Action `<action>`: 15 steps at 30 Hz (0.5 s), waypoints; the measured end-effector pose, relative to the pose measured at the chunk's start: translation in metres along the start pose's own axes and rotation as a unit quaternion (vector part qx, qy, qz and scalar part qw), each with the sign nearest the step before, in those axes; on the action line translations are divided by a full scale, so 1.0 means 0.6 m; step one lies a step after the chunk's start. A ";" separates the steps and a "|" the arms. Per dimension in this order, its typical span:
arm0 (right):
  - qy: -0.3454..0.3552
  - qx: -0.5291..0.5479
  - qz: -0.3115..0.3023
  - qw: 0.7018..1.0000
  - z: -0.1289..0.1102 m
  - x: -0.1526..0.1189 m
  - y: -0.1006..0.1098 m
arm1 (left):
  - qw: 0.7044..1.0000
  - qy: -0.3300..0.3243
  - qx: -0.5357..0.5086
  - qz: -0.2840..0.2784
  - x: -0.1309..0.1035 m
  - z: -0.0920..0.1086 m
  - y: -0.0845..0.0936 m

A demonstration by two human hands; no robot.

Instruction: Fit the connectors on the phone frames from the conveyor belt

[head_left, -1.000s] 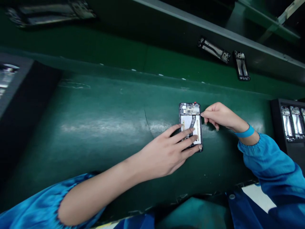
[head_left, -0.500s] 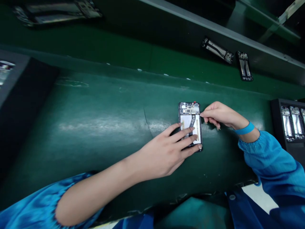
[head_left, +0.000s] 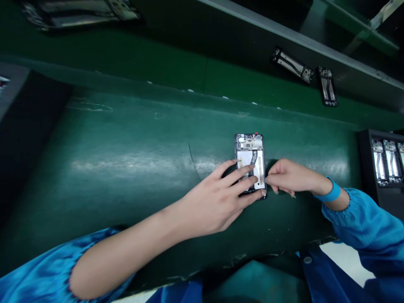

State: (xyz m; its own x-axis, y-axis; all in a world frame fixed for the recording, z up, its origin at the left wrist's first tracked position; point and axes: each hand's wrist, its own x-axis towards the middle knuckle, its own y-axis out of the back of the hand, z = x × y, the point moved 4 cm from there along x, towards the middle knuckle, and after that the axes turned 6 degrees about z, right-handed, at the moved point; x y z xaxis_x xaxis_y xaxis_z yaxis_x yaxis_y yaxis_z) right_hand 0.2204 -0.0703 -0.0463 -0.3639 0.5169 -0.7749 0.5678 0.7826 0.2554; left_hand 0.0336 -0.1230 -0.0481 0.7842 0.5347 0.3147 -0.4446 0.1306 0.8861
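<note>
On the ledge [head_left: 176, 67] beyond, other phones [head_left: 292, 64] are seen; more are held in a tray [head_left: 366, 162] at right. The phone [head_left: 256, 143] is laid on the bench [head_left: 126, 130] between the hands, its lower half partly covered by the left hand [head_left: 216, 202], spread, unclenched. Its long axis is pointed away from the person, board end farthest. The right hand's [head_left: 288, 176] fingertips are pinched at its right edge; whether anything is grasped cannot be told.

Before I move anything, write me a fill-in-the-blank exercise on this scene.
The left hand rests on an opened phone; the right hand is at the phone's ____ long edge.
The band around the right wrist is ____.
The work surface is ____.
Missing words: right; blue; green.
</note>
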 end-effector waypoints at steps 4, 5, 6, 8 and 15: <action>-0.002 -0.006 0.000 1.000 0.022 -0.021 -0.021 | 1.000 -0.003 0.002 0.005 -0.001 0.001 0.001; 0.001 -0.005 0.007 1.000 0.026 -0.023 -0.022 | 1.000 -0.002 0.003 0.006 -0.001 0.000 0.001; 0.005 -0.004 0.013 1.000 0.029 -0.025 -0.022 | 1.000 -0.001 0.003 0.008 -0.001 -0.001 0.002; 0.010 -0.002 0.021 1.000 0.032 -0.028 -0.022 | 1.000 0.000 0.005 0.009 0.001 -0.001 0.002; 0.081 -0.094 0.104 0.987 0.015 -0.037 -0.029 | 1.000 -0.004 0.012 0.016 -0.005 0.007 0.000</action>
State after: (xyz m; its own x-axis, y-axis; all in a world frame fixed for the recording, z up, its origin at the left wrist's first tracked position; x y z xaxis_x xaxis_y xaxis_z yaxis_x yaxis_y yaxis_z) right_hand 0.2251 -0.0986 -0.0389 -0.3758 0.7099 -0.5956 0.5014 0.6963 0.5136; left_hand 0.0331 -0.1282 -0.0474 0.7739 0.5309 0.3453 -0.4582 0.0930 0.8840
